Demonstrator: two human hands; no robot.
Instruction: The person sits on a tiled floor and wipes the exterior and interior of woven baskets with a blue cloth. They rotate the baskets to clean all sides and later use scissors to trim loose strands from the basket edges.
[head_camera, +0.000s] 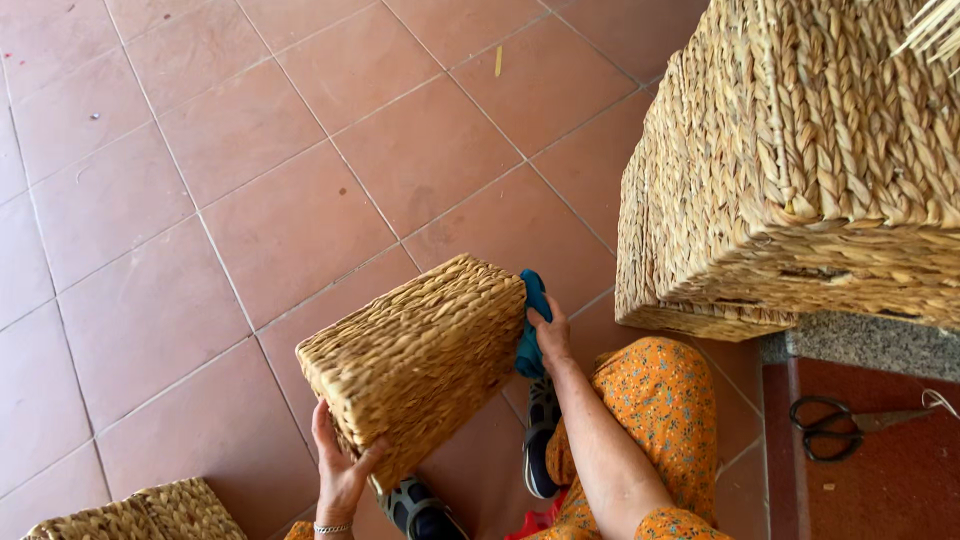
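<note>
Above the red tile floor (200, 230), a small woven basket (415, 355) is held up, tipped on its side. Its near bottom corner is gripped by the left hand (340, 470), with the thumb on one face and the fingers closed around the edge. A teal cloth (530, 325) is pinched in the right hand (550, 335) and pressed against the far end of the basket. Orange flowered trousers (655, 420) and dark sandals (540, 430) are seen below. Two big woven baskets (800, 160) are stacked on the right. Black scissors (835, 425) are lying just beside them. Another woven basket (150, 515) is seen in the bottom left corner.
</note>
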